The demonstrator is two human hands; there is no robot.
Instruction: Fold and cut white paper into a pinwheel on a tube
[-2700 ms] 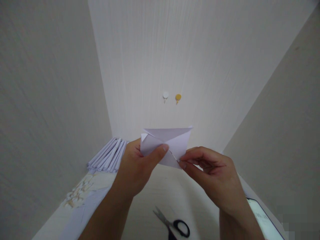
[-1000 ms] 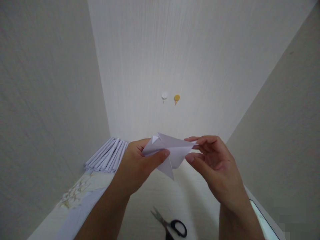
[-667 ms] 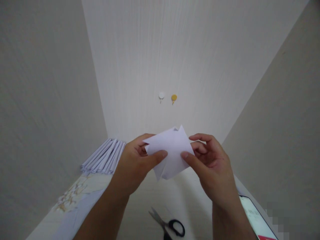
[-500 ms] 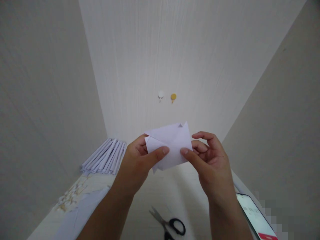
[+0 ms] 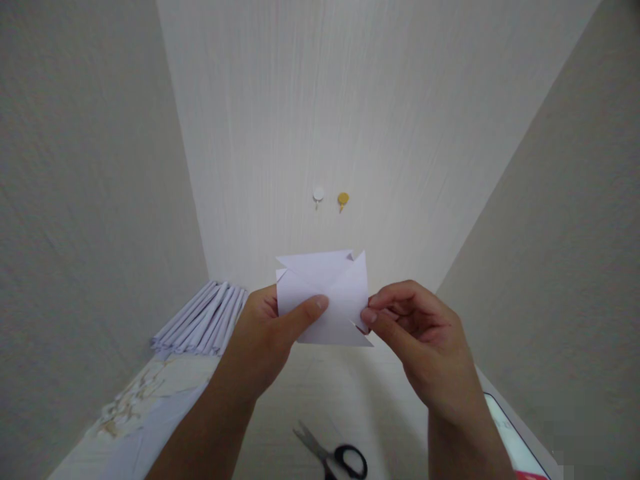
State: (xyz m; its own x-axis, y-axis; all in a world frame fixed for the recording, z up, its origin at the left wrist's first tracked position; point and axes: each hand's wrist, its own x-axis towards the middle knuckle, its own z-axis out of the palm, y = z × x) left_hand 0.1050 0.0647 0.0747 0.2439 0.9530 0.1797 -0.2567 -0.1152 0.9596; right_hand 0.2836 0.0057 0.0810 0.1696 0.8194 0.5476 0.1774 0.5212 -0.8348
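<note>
A white folded paper (image 5: 320,280), with pointed flaps at its corners, is held up above the table between both hands. My left hand (image 5: 273,330) grips it from the left, thumb flat on the front and fingers hidden behind. At the lower right edge, my right hand (image 5: 413,330) pinches a flap between thumb and fingertips, the other fingers curled. Below the paper, scissors (image 5: 330,457) with black handles lie on the table, blades pointing up and left; their lower part is cut off by the frame edge.
A stack of rolled or folded white papers (image 5: 200,320) lies at the left by the wall. Nearer are thin scraps (image 5: 133,400) and flat white sheets (image 5: 163,420). A phone (image 5: 513,433) rests at the right. White (image 5: 319,194) and yellow hooks (image 5: 343,199) are on the back wall.
My right thumb has slid from the front of the paper to its lower right edge and now pinches the flap there. The paper has turned more level and shifted slightly left.
</note>
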